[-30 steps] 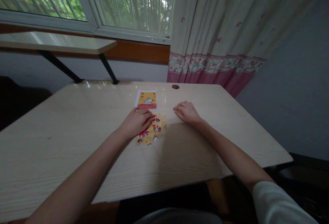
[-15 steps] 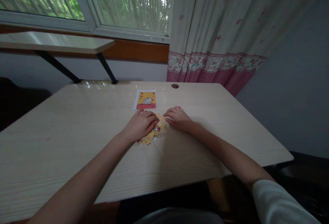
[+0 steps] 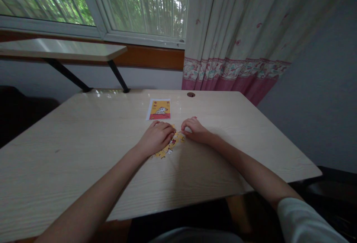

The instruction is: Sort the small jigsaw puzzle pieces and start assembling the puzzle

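Small yellow, red and white jigsaw pieces lie in a loose heap on the light wooden desk. My left hand rests over the heap's upper left part, fingers loosely bent and lying on the pieces, hiding some of them. At the heap's right edge, my right hand has thumb and index tips brought together in a pinch; a pale piece seems to be at the tips, too small to see clearly. Behind the heap lies a picture card with a white spotted dog on yellow and red.
A raised shelf on dark legs stands at the desk's back left. There is a round cable hole near the back edge. A curtain hangs behind, beside a window.
My right hand's thumb and index have come together in a rounder pinch, a little off the heap. The left hand stays over the pieces, and the whole view has shifted slightly.
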`<state>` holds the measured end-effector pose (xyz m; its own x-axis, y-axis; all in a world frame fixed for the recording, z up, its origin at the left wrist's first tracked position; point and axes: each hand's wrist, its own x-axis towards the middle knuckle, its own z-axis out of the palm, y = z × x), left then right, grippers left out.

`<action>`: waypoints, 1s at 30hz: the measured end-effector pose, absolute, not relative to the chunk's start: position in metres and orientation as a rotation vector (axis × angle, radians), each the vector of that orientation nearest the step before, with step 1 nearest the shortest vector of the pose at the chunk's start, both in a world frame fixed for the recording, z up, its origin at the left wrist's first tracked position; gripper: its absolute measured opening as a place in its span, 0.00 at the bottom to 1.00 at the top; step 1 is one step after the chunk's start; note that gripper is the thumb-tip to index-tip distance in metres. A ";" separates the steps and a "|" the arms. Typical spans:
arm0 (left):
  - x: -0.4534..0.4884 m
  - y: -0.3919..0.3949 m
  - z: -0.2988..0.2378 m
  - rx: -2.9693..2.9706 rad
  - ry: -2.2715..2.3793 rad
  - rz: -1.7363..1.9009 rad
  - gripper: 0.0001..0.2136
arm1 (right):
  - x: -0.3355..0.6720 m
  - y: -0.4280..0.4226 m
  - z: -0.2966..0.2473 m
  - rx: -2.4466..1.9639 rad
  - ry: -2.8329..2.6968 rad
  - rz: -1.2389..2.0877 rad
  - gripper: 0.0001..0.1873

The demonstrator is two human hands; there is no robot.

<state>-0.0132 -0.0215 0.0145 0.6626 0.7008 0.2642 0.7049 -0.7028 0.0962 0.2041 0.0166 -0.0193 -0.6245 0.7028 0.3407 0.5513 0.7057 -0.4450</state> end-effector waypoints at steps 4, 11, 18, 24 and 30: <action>-0.011 -0.023 0.013 -2.837 -1.276 -0.534 0.12 | 0.200 0.012 -0.017 -0.951 -2.330 0.445 0.01; -0.006 -0.023 0.012 -2.936 -1.538 -1.046 0.07 | 0.195 0.008 -0.018 -0.860 -2.218 0.397 0.06; 0.000 -0.025 0.007 -2.963 -1.847 -1.570 0.07 | 0.199 0.006 -0.015 -0.787 -2.122 0.141 0.09; 0.002 -0.022 0.007 -2.897 -2.129 -1.897 0.08 | 0.200 0.003 -0.008 -0.760 -2.175 0.009 0.10; 0.003 -0.021 0.005 -2.882 -2.188 -2.036 0.09 | 0.201 0.002 -0.008 -0.743 -2.212 -0.072 0.10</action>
<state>0.0028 -0.0207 0.0046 0.2065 0.9756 0.0748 0.1450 -0.1061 0.9837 0.2005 0.0024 -0.0075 -0.5202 0.4880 0.7009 0.5325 0.8269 -0.1806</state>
